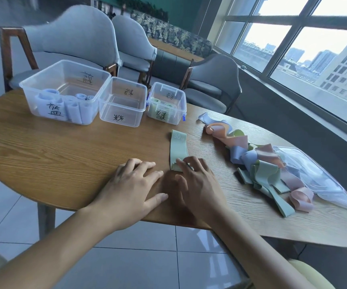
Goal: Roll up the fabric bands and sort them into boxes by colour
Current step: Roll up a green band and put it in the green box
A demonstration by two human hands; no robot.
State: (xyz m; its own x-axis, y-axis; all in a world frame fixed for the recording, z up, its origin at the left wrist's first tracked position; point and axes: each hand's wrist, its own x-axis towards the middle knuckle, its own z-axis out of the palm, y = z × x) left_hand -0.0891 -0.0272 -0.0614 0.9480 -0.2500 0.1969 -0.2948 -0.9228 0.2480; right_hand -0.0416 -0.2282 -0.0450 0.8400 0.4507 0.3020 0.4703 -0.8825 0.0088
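Head view: green band (178, 150) flat on the tabletop (64, 151), running away from the body, near end under the fingers (182, 162) of the right hand (197, 182), which curl onto it, seemingly starting the first fold. Left hand (133, 184) just beside, spread flat on the wood, holding nothing. Likely light, soft, limp and a little stretchy; prone to springing open, so best pinched at the near end across its full width and rolled tight away from the body. Green box (167, 103) beyond, with green rolls inside; middle box (122, 102) bare; blue box (64, 90) holding blue rolls. Loose pile of bands (260, 163) to the right.
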